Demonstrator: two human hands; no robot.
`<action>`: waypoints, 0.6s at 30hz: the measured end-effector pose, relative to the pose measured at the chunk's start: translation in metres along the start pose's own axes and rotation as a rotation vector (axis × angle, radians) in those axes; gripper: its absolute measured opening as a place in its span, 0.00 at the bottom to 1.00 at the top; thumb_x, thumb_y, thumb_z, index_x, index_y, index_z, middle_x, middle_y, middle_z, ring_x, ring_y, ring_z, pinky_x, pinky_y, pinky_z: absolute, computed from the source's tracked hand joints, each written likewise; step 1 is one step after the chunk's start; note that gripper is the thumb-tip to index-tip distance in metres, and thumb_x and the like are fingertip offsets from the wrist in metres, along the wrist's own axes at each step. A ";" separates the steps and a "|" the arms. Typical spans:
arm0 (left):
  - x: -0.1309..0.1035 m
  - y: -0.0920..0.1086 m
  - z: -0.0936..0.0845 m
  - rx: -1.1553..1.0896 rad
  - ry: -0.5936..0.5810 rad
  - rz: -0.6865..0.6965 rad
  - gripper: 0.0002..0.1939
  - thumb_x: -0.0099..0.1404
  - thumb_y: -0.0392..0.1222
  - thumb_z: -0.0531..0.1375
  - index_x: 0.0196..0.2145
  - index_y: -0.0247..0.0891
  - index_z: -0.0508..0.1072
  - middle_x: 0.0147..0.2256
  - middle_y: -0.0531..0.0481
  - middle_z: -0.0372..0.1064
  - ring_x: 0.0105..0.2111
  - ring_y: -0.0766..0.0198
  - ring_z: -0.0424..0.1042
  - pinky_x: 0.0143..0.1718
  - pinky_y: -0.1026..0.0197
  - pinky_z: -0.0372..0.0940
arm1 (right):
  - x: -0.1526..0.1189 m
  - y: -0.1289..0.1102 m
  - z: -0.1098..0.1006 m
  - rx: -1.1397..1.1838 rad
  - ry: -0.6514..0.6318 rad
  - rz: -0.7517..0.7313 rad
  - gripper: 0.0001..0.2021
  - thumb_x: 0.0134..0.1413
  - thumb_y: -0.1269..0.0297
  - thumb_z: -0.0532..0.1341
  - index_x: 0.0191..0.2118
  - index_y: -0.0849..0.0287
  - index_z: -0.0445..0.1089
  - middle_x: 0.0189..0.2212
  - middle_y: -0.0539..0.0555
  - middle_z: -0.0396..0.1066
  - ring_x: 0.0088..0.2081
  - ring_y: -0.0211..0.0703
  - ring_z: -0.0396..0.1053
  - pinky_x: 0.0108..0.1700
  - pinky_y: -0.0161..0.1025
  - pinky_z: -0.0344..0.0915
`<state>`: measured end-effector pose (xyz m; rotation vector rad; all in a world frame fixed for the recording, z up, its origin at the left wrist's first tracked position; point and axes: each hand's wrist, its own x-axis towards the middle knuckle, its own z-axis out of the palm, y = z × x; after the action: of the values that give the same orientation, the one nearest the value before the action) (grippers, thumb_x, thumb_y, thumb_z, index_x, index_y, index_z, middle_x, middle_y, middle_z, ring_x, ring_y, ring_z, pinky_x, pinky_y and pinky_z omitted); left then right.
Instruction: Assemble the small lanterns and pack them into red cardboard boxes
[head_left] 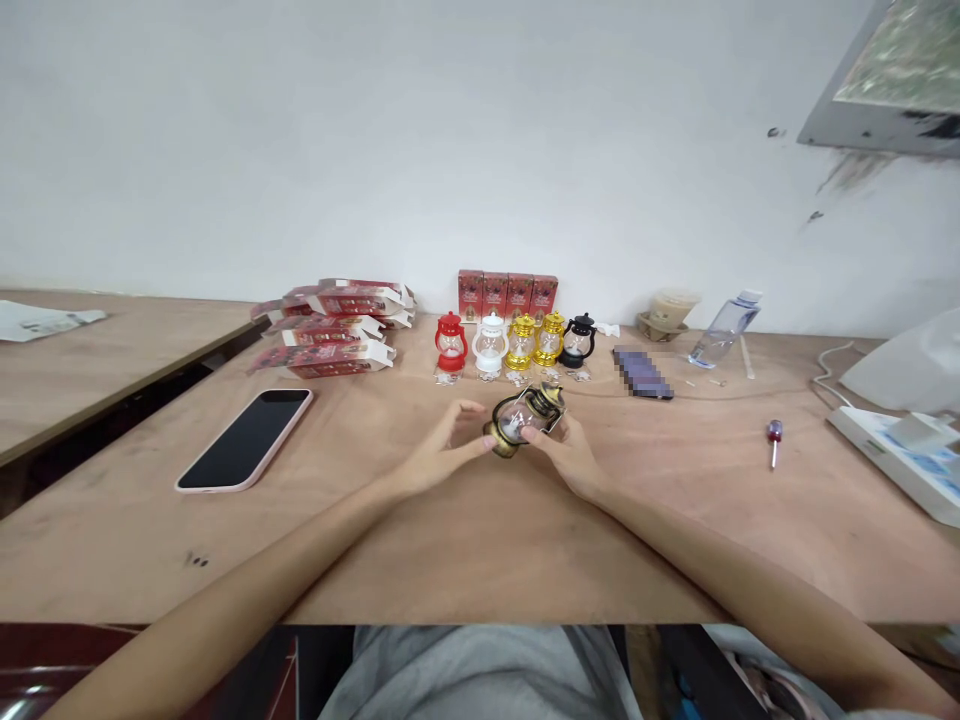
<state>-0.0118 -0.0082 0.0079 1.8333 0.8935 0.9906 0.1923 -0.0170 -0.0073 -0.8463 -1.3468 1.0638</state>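
Observation:
A bronze-coloured lantern [514, 420] is tilted between my two hands, its top pointing up to the right. My right hand [568, 455] grips its right side, with the thumb across the clear globe. At the base, my left hand [444, 450] touches the lantern with its thumb tip, the fingers apart from the thumb. Behind it stand a red lantern [451, 343], a white lantern [490, 346], two gold lanterns [520, 343] [550, 340] and a black lantern [577, 342], with small clear packets [519, 378] in front.
Red boxes [507, 296] stand by the wall; flattened boxes [337, 328] are piled left. A pink-edged phone [246, 441] lies left. To the right are another phone [642, 373], a cup [669, 312], a tilted bottle [724, 329], a screwdriver [774, 440] and a power strip [900, 455].

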 end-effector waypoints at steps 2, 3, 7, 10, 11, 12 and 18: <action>0.005 0.002 -0.028 0.392 0.128 0.099 0.22 0.60 0.51 0.57 0.49 0.40 0.61 0.51 0.42 0.62 0.54 0.54 0.60 0.56 0.49 0.54 | 0.008 0.002 -0.008 -0.038 0.101 -0.009 0.22 0.37 0.54 0.69 0.40 0.58 0.69 0.42 0.55 0.74 0.45 0.49 0.70 0.53 0.50 0.63; 0.007 0.002 -0.044 0.608 0.171 0.126 0.23 0.60 0.50 0.56 0.50 0.39 0.61 0.53 0.40 0.61 0.56 0.50 0.57 0.58 0.46 0.50 | 0.013 0.003 -0.013 -0.058 0.139 -0.010 0.23 0.38 0.54 0.69 0.41 0.58 0.69 0.43 0.56 0.74 0.46 0.49 0.70 0.54 0.50 0.62; 0.014 -0.011 -0.101 1.117 0.393 -0.056 0.24 0.61 0.45 0.53 0.53 0.32 0.62 0.58 0.34 0.55 0.59 0.41 0.49 0.56 0.39 0.47 | 0.027 0.013 -0.037 -0.126 0.252 -0.026 0.30 0.38 0.55 0.68 0.49 0.59 0.64 0.49 0.58 0.70 0.50 0.50 0.67 0.56 0.49 0.61; 0.014 -0.029 -0.129 1.214 0.491 -0.120 0.29 0.60 0.46 0.53 0.58 0.34 0.57 0.62 0.37 0.49 0.62 0.41 0.44 0.58 0.37 0.40 | 0.032 0.022 -0.050 -0.226 0.289 -0.030 0.29 0.42 0.53 0.66 0.50 0.60 0.63 0.49 0.59 0.69 0.50 0.50 0.67 0.55 0.50 0.61; 0.013 -0.034 -0.136 1.214 0.507 -0.123 0.31 0.60 0.46 0.53 0.59 0.36 0.55 0.63 0.38 0.47 0.63 0.41 0.42 0.58 0.35 0.37 | 0.032 0.024 -0.053 -0.265 0.293 -0.053 0.28 0.44 0.53 0.65 0.51 0.60 0.63 0.49 0.59 0.69 0.51 0.50 0.67 0.55 0.50 0.61; 0.012 -0.039 -0.143 1.202 0.522 -0.118 0.32 0.60 0.48 0.53 0.61 0.37 0.53 0.64 0.38 0.46 0.63 0.41 0.41 0.58 0.34 0.34 | 0.032 0.026 -0.054 -0.306 0.303 -0.095 0.28 0.45 0.53 0.64 0.52 0.60 0.62 0.50 0.59 0.68 0.52 0.50 0.66 0.55 0.51 0.60; 0.007 -0.054 -0.162 1.178 0.549 -0.143 0.22 0.65 0.47 0.49 0.55 0.39 0.63 0.56 0.34 0.60 0.60 0.42 0.51 0.56 0.31 0.27 | 0.016 0.014 -0.046 -0.713 0.503 -0.513 0.29 0.51 0.58 0.61 0.58 0.57 0.53 0.57 0.63 0.54 0.61 0.54 0.50 0.61 0.60 0.48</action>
<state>-0.1614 0.0733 0.0141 2.3635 2.2550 0.9522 0.2351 0.0071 -0.0185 -1.1012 -1.3924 -0.0638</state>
